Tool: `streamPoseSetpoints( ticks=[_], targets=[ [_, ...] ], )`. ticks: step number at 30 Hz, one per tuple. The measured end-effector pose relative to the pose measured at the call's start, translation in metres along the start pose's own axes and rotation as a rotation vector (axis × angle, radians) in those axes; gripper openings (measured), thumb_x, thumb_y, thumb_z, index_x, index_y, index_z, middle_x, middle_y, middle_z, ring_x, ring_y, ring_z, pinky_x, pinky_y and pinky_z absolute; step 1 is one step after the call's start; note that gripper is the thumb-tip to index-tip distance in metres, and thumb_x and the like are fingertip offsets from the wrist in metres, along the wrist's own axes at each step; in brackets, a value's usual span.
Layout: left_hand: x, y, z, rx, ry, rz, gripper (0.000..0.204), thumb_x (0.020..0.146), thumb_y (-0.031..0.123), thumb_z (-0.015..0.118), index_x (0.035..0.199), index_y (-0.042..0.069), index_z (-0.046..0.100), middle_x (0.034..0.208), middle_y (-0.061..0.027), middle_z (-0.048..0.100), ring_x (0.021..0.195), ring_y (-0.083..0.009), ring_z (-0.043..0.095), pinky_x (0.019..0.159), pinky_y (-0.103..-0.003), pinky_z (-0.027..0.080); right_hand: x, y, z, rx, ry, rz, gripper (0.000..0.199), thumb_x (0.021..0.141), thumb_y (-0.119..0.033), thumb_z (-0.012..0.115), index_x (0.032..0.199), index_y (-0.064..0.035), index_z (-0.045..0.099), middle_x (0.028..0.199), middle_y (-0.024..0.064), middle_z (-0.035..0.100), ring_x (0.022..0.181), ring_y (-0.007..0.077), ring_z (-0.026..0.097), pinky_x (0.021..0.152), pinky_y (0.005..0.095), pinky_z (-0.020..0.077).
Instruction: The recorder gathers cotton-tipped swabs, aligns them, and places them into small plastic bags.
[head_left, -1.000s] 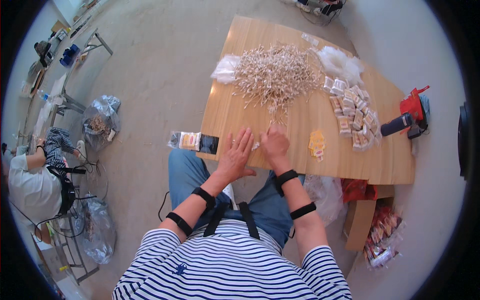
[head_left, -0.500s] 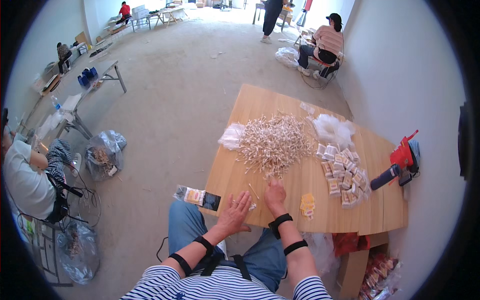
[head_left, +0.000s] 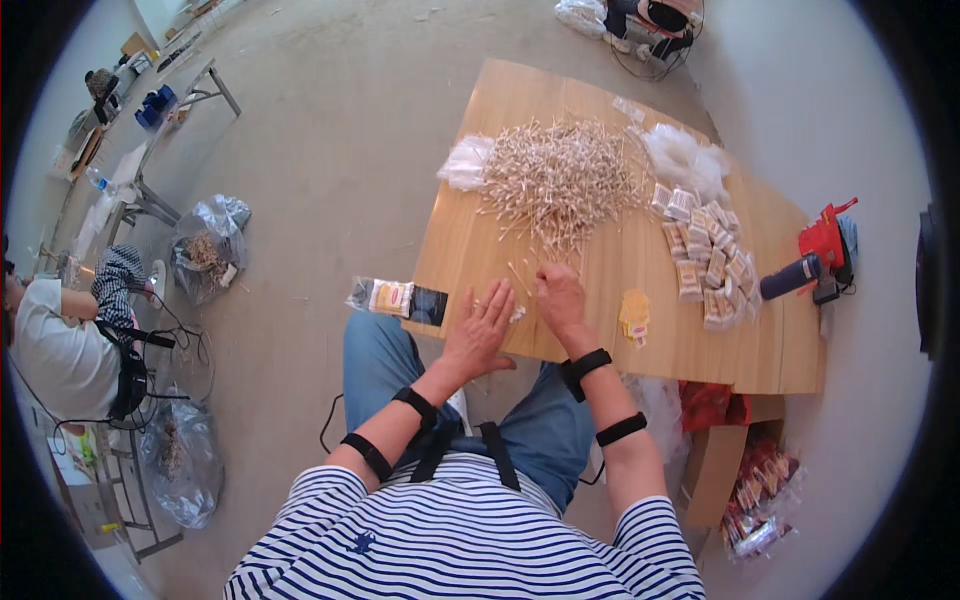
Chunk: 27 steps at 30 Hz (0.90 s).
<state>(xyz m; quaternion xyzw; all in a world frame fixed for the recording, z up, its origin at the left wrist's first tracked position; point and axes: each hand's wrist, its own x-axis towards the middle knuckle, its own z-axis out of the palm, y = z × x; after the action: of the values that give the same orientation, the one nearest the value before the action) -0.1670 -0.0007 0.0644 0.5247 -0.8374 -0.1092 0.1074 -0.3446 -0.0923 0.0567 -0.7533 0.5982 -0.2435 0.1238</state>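
My left hand (head_left: 482, 328) lies flat near the table's front edge, fingers stretched out and thumb apart. White cotton swab tips (head_left: 517, 313) show beside its fingers; anything under the palm is hidden. My right hand (head_left: 560, 297) is closed, fingers curled down at the near edge of a big heap of cotton swabs (head_left: 560, 180); what it holds, if anything, is hidden. Between my hands lies a loose cotton swab (head_left: 518, 277). Left of my left hand, a clear bag with a pack of swabs (head_left: 390, 297) sits by a small black pad (head_left: 428, 306) at the table corner.
Packed swab bundles (head_left: 710, 255) pile up at the right, below clear plastic bags (head_left: 685, 160). Yellow cards (head_left: 634, 315) lie right of my right hand. A dark bottle (head_left: 790, 277) and red pouch (head_left: 825, 235) stand at the right edge. A co-worker (head_left: 65, 340) sits far left.
My view has tilted down, so the table appears higher in the picture. My left hand remains flat and my right hand remains closed by the heap.
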Motion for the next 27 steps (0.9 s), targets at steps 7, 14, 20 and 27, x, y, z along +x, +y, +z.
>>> streamPoseSetpoints(
  ticks=[7, 14, 20, 27],
  targets=[
    [-0.004, 0.002, 0.003, 0.014, 0.022, 0.004, 0.125, 0.055, 0.058, 0.084, 0.150, -0.002, 0.029, 0.161, -0.0167, 0.020, 0.151, -0.0310, 0.015, 0.120, -0.055, 0.008, -0.011, -0.009, 0.017, 0.054, 0.086, 0.067, 0.009, 0.080, -0.013, 0.063, 0.081, -0.0041, 0.065, 0.087, 0.0173, 0.065, 0.085, 0.0362, 0.063, 0.076, 0.0466, 0.0501],
    [-0.007, 0.003, 0.002, 0.008, 0.029, 0.006, 0.127, 0.055, 0.059, 0.084, 0.151, -0.001, 0.026, 0.161, -0.0167, 0.020, 0.151, -0.0309, 0.014, 0.121, -0.055, 0.006, 0.000, -0.021, 0.020, 0.005, 0.038, 0.162, 0.008, 0.082, -0.012, 0.063, 0.082, -0.0052, 0.066, 0.087, 0.0170, 0.064, 0.087, 0.0358, 0.063, 0.076, 0.0462, 0.0506],
    [-0.007, 0.002, 0.004, 0.008, 0.017, 0.006, 0.129, 0.055, 0.059, 0.083, 0.152, -0.001, 0.024, 0.162, -0.0166, 0.018, 0.151, -0.0303, 0.013, 0.121, -0.054, 0.007, -0.003, -0.031, 0.016, 0.007, 0.050, 0.097, 0.005, 0.082, -0.010, 0.064, 0.084, -0.0063, 0.064, 0.092, 0.0157, 0.063, 0.090, 0.0368, 0.063, 0.075, 0.0471, 0.0520],
    [-0.005, 0.002, 0.002, 0.009, 0.035, 0.008, 0.129, 0.055, 0.060, 0.083, 0.153, -0.001, 0.023, 0.162, -0.0166, 0.018, 0.151, -0.0299, 0.014, 0.121, -0.055, 0.007, -0.016, -0.027, 0.020, 0.061, 0.009, -0.083, 0.003, 0.082, -0.008, 0.063, 0.084, -0.0052, 0.063, 0.085, 0.0177, 0.062, 0.087, 0.0374, 0.063, 0.073, 0.0464, 0.0520]
  ],
)
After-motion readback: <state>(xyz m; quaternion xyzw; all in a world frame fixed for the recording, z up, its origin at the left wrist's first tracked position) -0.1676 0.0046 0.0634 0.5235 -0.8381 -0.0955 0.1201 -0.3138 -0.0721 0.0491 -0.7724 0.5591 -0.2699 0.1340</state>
